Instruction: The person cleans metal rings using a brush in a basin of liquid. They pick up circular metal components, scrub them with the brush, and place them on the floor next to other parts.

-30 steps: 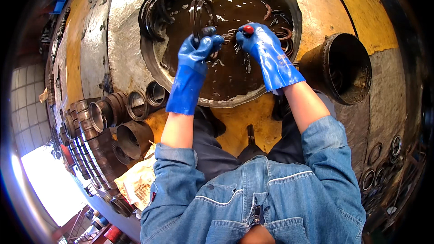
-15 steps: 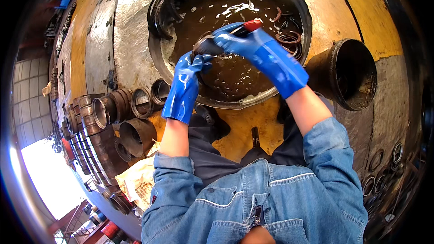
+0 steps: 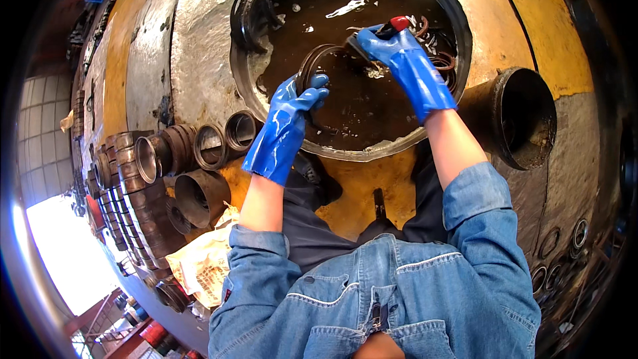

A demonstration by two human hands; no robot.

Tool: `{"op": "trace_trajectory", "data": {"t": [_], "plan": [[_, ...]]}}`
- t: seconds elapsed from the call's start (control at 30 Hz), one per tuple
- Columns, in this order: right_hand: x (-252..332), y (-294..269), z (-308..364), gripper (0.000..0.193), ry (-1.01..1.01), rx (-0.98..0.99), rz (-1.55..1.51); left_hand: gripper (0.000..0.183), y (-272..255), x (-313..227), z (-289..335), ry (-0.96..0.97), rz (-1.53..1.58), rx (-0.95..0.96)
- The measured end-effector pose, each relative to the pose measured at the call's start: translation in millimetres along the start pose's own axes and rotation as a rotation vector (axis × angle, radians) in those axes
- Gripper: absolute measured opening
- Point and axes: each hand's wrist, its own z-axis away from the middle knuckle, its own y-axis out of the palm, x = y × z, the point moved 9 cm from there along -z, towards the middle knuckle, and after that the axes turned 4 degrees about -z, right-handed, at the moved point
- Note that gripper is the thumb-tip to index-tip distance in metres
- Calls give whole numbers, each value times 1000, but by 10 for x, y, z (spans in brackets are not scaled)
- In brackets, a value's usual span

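Observation:
In a blue rubber glove, my left hand (image 3: 282,119) grips a dark metal ring (image 3: 306,66) by its near side, tilted above the basin. My right hand (image 3: 407,61), gloved alike, is wrapped round a brush (image 3: 399,23) with a red-ended handle. The brush's dark head hangs to the right of the ring, apart from it. Below both hands a wide round basin (image 3: 362,153) holds murky brown liquid (image 3: 362,110). Dark rings (image 3: 247,20) lean against its left wall, and smaller reddish-brown rings (image 3: 443,61) lie along its right side.
An open metal cylinder (image 3: 528,119) lies on its side right of the basin. Several rusty cylinders and rings (image 3: 199,196) stand at the left, beside a crumpled printed bag (image 3: 203,262). More rings (image 3: 579,233) rest on the floor at far right.
My right hand with the brush has moved right, away from my left hand. The ring now shows clearly in my left hand, which has shifted slightly right. Splashes in the liquid have lessened.

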Motion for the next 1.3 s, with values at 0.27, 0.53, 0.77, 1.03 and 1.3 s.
{"op": "trace_trajectory", "data": {"t": [0.27,0.53,0.77,1.03,1.3], "plan": [[836,825,448,19,-205,377,262,59,-67,157,-113,-10,-83,80],[326,135,182,33,12,7,-116,72,139,-36,54,17,7,113],[-335,-197,231,53,243,-267,171,55,-25,49,-32,-54,24,52],[328,209,400,30,-53,-99,-89,72,-167,307,-205,-436,294,-62],[481,1016,926,25,-430,329,28,82,-471,421,-330,-391,425,-218]]}}
